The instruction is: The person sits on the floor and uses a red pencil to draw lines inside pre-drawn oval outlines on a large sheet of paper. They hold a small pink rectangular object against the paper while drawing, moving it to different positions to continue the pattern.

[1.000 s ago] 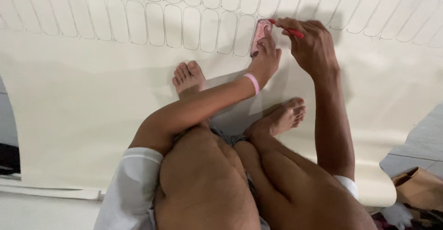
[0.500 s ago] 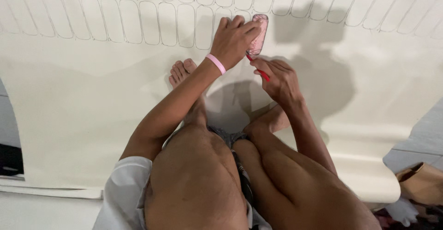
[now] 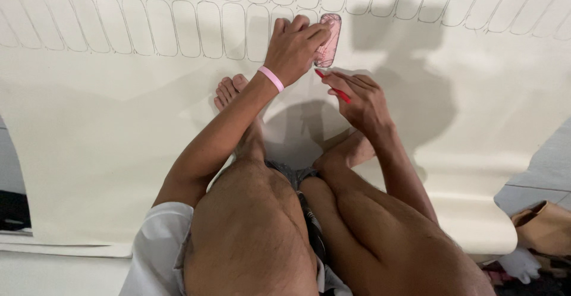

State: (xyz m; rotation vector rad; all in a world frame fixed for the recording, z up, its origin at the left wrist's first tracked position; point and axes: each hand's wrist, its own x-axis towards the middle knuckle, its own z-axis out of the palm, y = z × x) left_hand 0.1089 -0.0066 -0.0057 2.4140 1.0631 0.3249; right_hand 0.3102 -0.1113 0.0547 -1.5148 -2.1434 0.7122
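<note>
My left hand [image 3: 295, 47], with a pink band at the wrist, presses a pink rounded template [image 3: 329, 39] flat against a large cream sheet [image 3: 113, 129]. The template lies at the right end of a row of traced rounded outlines [image 3: 178, 28]. My right hand [image 3: 360, 98] holds a red pen [image 3: 333, 87] just below the template, its tip near the template's lower edge. I squat on the sheet with bare feet under me.
More traced outlines [image 3: 452, 5] run along the top of the sheet to the right. The sheet's rolled edge [image 3: 476, 224] lies at the lower right, beside a brown bag [image 3: 544, 227] on grey floor.
The template has shifted left along the row with my left hand on it. My right hand with the pen dropped from the template's top to below it.
</note>
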